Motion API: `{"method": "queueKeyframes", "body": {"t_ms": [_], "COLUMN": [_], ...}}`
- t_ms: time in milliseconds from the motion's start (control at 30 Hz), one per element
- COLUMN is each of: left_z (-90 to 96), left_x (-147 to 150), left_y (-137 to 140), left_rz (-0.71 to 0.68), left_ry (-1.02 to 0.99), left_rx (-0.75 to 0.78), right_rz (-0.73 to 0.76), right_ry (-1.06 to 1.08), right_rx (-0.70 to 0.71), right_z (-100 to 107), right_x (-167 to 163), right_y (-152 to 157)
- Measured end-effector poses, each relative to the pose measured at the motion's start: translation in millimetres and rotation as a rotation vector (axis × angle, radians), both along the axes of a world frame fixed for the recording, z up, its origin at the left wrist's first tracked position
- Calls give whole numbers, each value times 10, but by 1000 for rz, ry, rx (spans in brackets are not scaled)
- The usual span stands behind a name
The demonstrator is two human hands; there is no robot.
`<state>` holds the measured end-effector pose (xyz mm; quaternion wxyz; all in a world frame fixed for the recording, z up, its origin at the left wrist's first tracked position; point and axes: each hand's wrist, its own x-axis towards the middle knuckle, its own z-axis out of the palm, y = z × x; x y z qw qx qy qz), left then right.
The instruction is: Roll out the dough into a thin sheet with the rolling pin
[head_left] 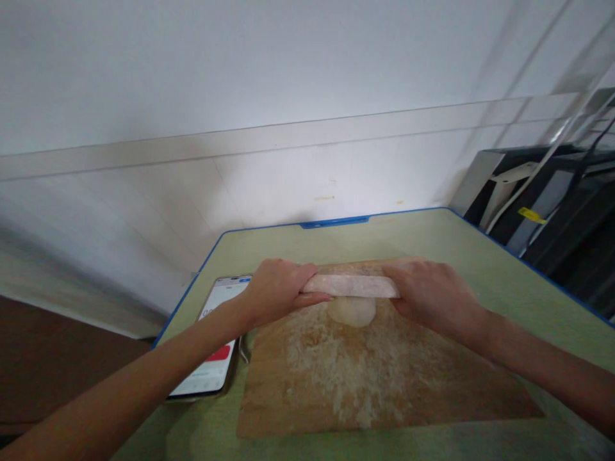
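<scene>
A pale, floury rolling pin (353, 286) lies crosswise over a round piece of dough (353, 312), whose near part shows below the pin. My left hand (281, 289) grips the pin's left end, its fingers wrapped round it. At the right end, my right hand (435, 293) is closed on the same pin. Under the dough is a brown wooden board (432, 397), dusted with patches of flour. The pin hides the far part of the dough.
Left of the board, a phone (206, 384) with a lit screen lies partly beneath my left forearm. The greenish table (408, 234) has a blue edge and stands by a white wall (269, 186). Dark and grey equipment with a cable (523, 198) stands to the right.
</scene>
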<state>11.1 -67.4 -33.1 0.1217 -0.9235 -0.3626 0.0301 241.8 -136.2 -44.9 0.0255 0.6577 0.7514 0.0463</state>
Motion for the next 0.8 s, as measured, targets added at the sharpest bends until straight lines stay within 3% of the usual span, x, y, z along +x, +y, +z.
{"method": "queueKeyframes", "body": {"t_ms": [133, 267, 367, 600, 800], "left_z": [-128, -217, -229, -235, -237], "left_x": [-65, -103, -113, -124, -125], "left_y": [-211, -360, -421, -558, -619], "left_rz": [-65, -164, -211, -233, -216], "left_ry": [-154, -280, -288, -299, -292], "left_rx": [192, 411, 476, 483, 432], "right_rz": [-10, 180, 305, 367, 347], "right_ry": [-49, -97, -99, -84, -61], "right_rx": [81, 433, 636, 657, 527], "right_z": [-76, -179, -234, -270, -306], "right_x": [-14, 26, 47, 49, 50], "right_y": [-101, -170, -223, -359, -398]}}
